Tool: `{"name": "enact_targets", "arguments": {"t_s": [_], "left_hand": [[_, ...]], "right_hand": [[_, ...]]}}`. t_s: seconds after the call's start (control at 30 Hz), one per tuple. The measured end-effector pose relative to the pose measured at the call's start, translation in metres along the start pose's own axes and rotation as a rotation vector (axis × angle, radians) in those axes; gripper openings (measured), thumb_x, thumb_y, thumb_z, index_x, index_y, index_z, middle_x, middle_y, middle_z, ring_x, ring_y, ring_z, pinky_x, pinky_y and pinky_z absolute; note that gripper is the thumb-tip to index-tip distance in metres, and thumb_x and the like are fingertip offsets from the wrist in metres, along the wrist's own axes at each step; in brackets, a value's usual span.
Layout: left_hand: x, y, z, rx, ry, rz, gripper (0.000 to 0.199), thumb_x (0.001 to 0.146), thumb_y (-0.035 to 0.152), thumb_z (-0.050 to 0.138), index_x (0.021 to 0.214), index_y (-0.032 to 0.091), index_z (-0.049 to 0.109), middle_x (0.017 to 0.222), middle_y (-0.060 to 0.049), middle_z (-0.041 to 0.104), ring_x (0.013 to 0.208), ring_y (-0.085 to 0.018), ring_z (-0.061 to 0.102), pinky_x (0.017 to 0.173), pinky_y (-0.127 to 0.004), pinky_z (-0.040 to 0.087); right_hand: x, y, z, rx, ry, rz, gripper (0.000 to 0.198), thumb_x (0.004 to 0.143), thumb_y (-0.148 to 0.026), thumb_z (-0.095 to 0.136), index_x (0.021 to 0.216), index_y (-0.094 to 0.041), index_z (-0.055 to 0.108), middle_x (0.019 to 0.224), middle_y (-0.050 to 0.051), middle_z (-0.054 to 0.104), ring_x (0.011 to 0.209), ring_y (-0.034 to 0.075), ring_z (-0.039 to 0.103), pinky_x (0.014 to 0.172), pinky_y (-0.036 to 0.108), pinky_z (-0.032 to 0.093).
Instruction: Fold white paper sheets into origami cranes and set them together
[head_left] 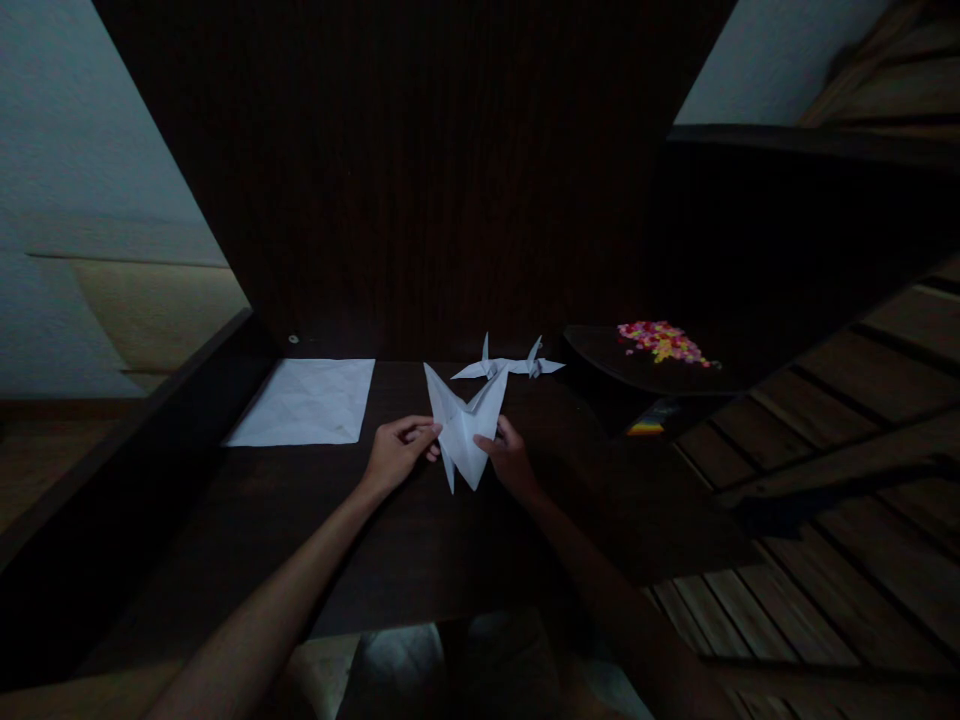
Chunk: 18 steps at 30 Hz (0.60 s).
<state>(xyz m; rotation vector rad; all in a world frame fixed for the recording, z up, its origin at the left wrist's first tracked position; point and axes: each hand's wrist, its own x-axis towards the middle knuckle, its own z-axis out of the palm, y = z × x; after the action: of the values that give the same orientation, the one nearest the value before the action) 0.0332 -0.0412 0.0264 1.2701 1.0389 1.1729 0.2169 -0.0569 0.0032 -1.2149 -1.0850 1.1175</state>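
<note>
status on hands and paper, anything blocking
Left hand and right hand holding opposite sides of folded paper. Two tips spread at its far end. Smaller paper shapes beyond, apart from hands.

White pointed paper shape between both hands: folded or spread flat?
Folded: the white pointed paper shape shows two far points with a V-shaped notch between them.

This seems to be a room in a home, though which room exactly I cannot tell. The dark wooden counter (300,540) joins with a tall back panel (450,180) and a side board (157,460), in the way of household furniture. Behind stands a plain, pale wall (75,130). At the right there are brown wooden slats (870,540), and a small rounded shelf (596,350) carries little colourful pieces (664,342).
</note>
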Motion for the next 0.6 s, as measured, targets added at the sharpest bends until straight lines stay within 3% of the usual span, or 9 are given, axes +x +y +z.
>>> {"name": "enact_targets", "arguments": {"t_s": [0.3,0.43,0.6], "left_hand": [[0.0032,-0.0071,-0.0008,-0.041,0.012,-0.036,0.032,0.067,0.038,0.071,0.085,0.014,0.061,0.066,0.001,0.062,0.057,-0.015,0.063,0.05,-0.028,0.056],[0.0034,-0.0077,0.0002,-0.041,-0.009,-0.086,0.039,0.066,0.033,0.071,0.098,0.015,0.059,0.079,-0.002,0.067,0.063,-0.016,0.064,0.049,-0.025,0.054],[0.0032,-0.0082,0.0014,-0.074,0.0,-0.167,0.041,0.063,0.028,0.074,0.098,0.015,0.059,0.079,-0.004,0.07,0.06,-0.015,0.063,0.049,-0.022,0.049]], "right_hand": [[0.0023,0.0045,-0.0006,0.039,0.028,-0.009,0.036,0.061,-0.025,0.067,0.095,-0.02,0.055,0.096,0.004,0.067,0.084,0.022,0.063,0.07,0.031,0.05],[0.0018,0.003,0.0004,0.079,0.018,-0.012,0.041,0.059,-0.025,0.07,0.096,-0.021,0.054,0.097,0.004,0.067,0.084,0.022,0.064,0.072,0.032,0.051],[0.0021,0.002,0.0024,0.131,0.035,0.029,0.045,0.053,-0.024,0.073,0.095,-0.021,0.056,0.093,0.004,0.069,0.086,0.023,0.064,0.075,0.034,0.051]]}}
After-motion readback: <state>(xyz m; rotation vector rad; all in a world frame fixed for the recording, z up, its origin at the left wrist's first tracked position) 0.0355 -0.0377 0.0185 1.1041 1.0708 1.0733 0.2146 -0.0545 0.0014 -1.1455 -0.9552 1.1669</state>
